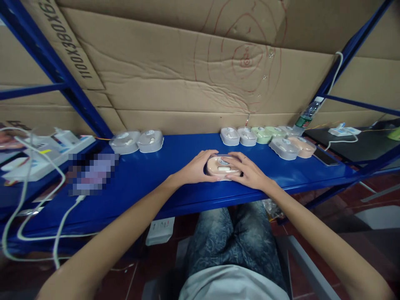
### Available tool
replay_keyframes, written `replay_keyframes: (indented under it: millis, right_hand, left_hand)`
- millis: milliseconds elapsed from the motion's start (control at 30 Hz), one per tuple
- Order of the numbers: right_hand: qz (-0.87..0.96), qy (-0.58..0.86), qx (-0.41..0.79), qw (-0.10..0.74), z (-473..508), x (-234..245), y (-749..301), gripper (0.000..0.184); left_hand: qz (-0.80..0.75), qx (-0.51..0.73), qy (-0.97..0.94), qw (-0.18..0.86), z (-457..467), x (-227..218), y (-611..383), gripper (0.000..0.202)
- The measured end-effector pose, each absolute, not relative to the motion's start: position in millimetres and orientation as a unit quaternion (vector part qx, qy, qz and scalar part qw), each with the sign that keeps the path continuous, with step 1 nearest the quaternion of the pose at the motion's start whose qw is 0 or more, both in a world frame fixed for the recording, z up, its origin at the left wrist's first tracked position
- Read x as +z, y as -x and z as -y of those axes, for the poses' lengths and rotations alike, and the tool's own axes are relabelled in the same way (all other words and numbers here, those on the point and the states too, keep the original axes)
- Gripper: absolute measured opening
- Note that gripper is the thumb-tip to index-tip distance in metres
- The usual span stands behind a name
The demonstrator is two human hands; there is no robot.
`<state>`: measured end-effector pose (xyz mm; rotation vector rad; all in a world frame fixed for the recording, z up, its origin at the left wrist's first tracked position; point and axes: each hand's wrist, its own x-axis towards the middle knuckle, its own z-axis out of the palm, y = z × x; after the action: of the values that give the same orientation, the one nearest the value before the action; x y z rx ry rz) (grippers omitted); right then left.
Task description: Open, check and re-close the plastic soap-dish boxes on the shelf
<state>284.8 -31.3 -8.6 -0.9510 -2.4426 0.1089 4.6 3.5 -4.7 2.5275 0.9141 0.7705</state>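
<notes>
Left hand [197, 167], right hand [250, 171] — peach box [219, 164] between

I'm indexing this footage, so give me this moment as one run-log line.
left hand: holding peach case, left side | right hand: holding same case, right side | surface: blue table | back right: bottle

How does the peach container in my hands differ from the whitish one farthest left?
The peach container is held by your left hand and right hand; the whitish container sits untouched. The peach container is nearer you, the whitish container farther back. Both are rounded and labelled.
</notes>
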Motion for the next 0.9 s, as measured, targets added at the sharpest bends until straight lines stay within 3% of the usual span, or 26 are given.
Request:
replay_keyframes:
  millis: [200, 367, 600, 900]
  right_hand:
    - [0.878, 0.365, 0.042, 0.305, 32, -11, -288, 0.063]
    - [0.792, 0.464, -0.03, 0.396, 23, -14, -297, 0.061]
    - [0.734, 0.587, -0.144, 0.309, 14, -18, -335, 0.067]
    - [0.748, 0.608, -0.149, 0.222, 13, -27, -342, 0.065]
  left_hand:
    - [-0.334, 0.27, -0.884, 0.183, -6, -6, -4, 0.107]
    - [-0.352, 0.251, -0.884, 0.177, -9, -5, 0, 0.103]
    - [-0.344, 0.244, -0.894, 0.151, -14, -2, 4, 0.079]
    - [-0.347, 0.226, -0.898, 0.152, -14, -6, 4, 0.093]
